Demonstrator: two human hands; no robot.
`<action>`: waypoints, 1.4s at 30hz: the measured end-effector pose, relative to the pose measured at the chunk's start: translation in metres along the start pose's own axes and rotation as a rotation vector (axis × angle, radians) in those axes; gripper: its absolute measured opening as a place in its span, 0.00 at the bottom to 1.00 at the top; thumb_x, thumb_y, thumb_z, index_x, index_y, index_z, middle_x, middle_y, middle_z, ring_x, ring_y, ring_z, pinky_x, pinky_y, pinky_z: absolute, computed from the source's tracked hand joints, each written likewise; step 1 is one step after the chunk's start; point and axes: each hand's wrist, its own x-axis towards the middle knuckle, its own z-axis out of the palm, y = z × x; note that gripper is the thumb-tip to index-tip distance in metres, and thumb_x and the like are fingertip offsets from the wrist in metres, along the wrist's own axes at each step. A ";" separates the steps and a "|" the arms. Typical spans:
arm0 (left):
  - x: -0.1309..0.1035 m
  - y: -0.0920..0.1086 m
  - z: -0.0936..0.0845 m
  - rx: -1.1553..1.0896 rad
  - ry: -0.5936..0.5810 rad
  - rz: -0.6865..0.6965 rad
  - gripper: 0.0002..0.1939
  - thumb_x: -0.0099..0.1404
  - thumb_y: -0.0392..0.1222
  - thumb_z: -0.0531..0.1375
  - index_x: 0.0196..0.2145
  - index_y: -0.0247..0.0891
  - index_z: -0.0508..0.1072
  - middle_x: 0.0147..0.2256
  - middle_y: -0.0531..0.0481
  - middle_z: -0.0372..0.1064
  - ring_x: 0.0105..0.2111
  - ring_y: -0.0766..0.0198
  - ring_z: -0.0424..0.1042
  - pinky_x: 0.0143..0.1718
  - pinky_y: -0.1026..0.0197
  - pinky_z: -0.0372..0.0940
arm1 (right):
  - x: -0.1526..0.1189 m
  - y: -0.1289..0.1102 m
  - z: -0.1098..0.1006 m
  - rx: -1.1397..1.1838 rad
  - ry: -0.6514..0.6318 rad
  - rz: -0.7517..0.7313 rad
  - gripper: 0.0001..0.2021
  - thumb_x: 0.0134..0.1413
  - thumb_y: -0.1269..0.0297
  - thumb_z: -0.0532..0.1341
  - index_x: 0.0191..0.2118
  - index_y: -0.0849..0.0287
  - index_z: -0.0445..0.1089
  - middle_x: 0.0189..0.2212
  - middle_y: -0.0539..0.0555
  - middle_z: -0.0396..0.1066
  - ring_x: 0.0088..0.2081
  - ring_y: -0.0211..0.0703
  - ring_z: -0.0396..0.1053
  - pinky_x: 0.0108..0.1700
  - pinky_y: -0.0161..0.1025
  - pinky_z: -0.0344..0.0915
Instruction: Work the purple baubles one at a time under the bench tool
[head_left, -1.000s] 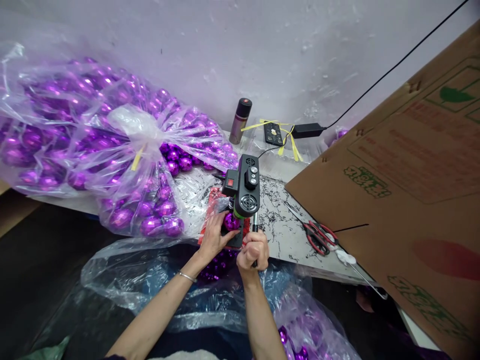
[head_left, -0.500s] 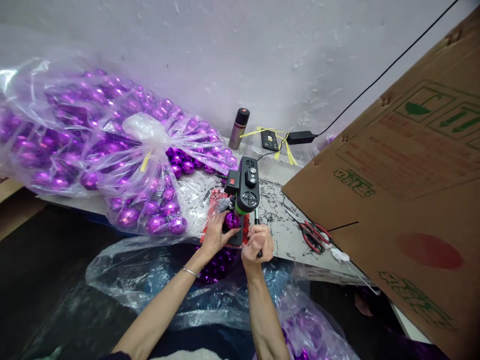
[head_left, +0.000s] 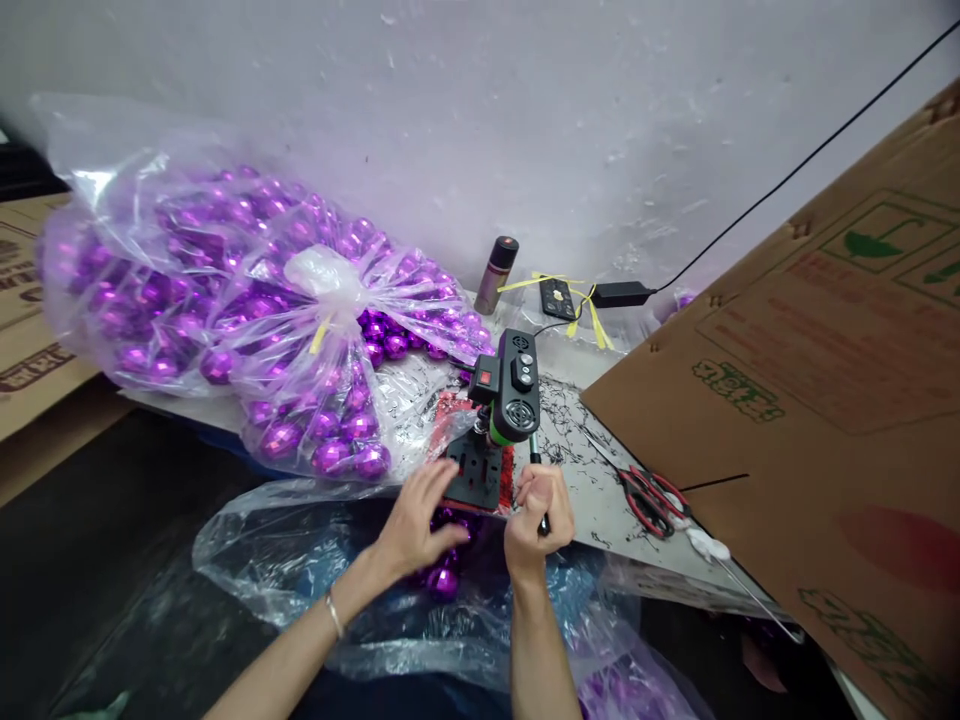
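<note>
My right hand [head_left: 538, 520] is wrapped round the black grip of a lever on a small bench drill press [head_left: 517, 385]. The press is black, with a red switch and round vents, and its slotted black base plate [head_left: 474, 472] has no ball on it. My left hand [head_left: 416, 520] is open, fingers spread, just in front of the plate's left edge. Below its thumb, a shiny purple faceted ball [head_left: 442, 582] shows above an open clear plastic bag [head_left: 255, 530] with other purple balls. I cannot tell whether that ball is falling or resting.
A tied clear bag of purple balls [head_left: 322, 270] fills the table's left side. Behind the press are a spray can [head_left: 496, 275] and a black power adapter [head_left: 621, 294]. Red-handled scissors [head_left: 651, 498] lie beside a large cardboard box [head_left: 810, 400] at right. Black shavings litter the tabletop.
My left hand has let go of the purple ball and drawn back from the plate toward the open bag. The ball is off the plate. My right hand stays on the lever.
</note>
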 end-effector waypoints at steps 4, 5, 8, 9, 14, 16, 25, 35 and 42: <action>0.112 -0.053 -0.028 0.187 0.127 -0.319 0.24 0.76 0.43 0.54 0.66 0.37 0.70 0.62 0.31 0.71 0.64 0.39 0.69 0.68 0.34 0.63 | -0.001 0.002 0.001 0.002 0.009 -0.033 0.19 0.70 0.76 0.52 0.26 0.54 0.60 0.23 0.47 0.61 0.27 0.39 0.64 0.31 0.38 0.58; 0.140 -0.067 -0.034 0.253 0.110 -0.412 0.24 0.74 0.40 0.54 0.65 0.35 0.70 0.63 0.29 0.70 0.65 0.37 0.67 0.68 0.34 0.61 | -0.001 0.002 0.000 -0.008 0.002 -0.046 0.18 0.70 0.76 0.52 0.26 0.54 0.60 0.23 0.47 0.61 0.27 0.39 0.64 0.31 0.38 0.58; 0.204 -0.101 -0.049 0.396 -0.061 -0.665 0.27 0.68 0.33 0.56 0.64 0.27 0.68 0.63 0.22 0.67 0.65 0.33 0.66 0.66 0.36 0.60 | -0.002 0.004 0.000 -0.040 -0.007 -0.070 0.18 0.71 0.76 0.52 0.27 0.54 0.60 0.24 0.47 0.63 0.27 0.38 0.64 0.30 0.38 0.57; 0.217 -0.108 -0.052 0.411 -0.086 -0.697 0.27 0.68 0.33 0.56 0.64 0.25 0.68 0.63 0.19 0.66 0.65 0.32 0.65 0.65 0.35 0.60 | -0.003 0.004 0.001 -0.046 -0.005 -0.077 0.18 0.71 0.76 0.52 0.27 0.54 0.60 0.24 0.47 0.63 0.27 0.38 0.64 0.30 0.38 0.57; 0.235 -0.116 -0.051 0.413 -0.143 -0.718 0.25 0.70 0.38 0.60 0.60 0.20 0.67 0.63 0.15 0.66 0.66 0.27 0.63 0.68 0.32 0.53 | -0.001 0.003 0.003 -0.048 0.004 -0.101 0.17 0.71 0.76 0.52 0.28 0.54 0.61 0.25 0.47 0.64 0.27 0.38 0.65 0.29 0.38 0.59; 0.234 -0.114 -0.049 0.387 -0.174 -0.714 0.26 0.69 0.43 0.64 0.59 0.22 0.69 0.62 0.16 0.66 0.65 0.27 0.65 0.67 0.32 0.54 | 0.001 0.002 0.003 -0.045 -0.001 -0.110 0.17 0.71 0.76 0.52 0.29 0.54 0.61 0.25 0.47 0.64 0.27 0.37 0.65 0.29 0.37 0.60; 0.196 -0.089 -0.083 -0.103 -0.239 -0.769 0.26 0.75 0.49 0.60 0.65 0.33 0.70 0.60 0.33 0.75 0.53 0.51 0.80 0.49 0.54 0.76 | 0.009 -0.001 0.003 -0.044 -0.017 -0.149 0.17 0.70 0.77 0.52 0.28 0.53 0.59 0.24 0.47 0.63 0.27 0.37 0.65 0.29 0.37 0.60; 0.076 -0.025 -0.078 -0.682 -0.135 -0.755 0.37 0.55 0.66 0.74 0.56 0.41 0.80 0.52 0.42 0.83 0.50 0.47 0.82 0.50 0.50 0.79 | 0.012 -0.007 -0.004 -0.016 -0.079 -0.094 0.16 0.71 0.75 0.51 0.30 0.53 0.61 0.26 0.47 0.65 0.28 0.37 0.67 0.32 0.36 0.64; 0.067 -0.009 -0.034 -0.798 -0.075 -0.718 0.36 0.60 0.60 0.72 0.62 0.43 0.76 0.61 0.40 0.77 0.59 0.46 0.78 0.60 0.48 0.75 | 0.014 -0.006 -0.006 -0.015 -0.079 -0.098 0.16 0.70 0.76 0.52 0.29 0.54 0.61 0.26 0.47 0.67 0.28 0.37 0.68 0.32 0.36 0.64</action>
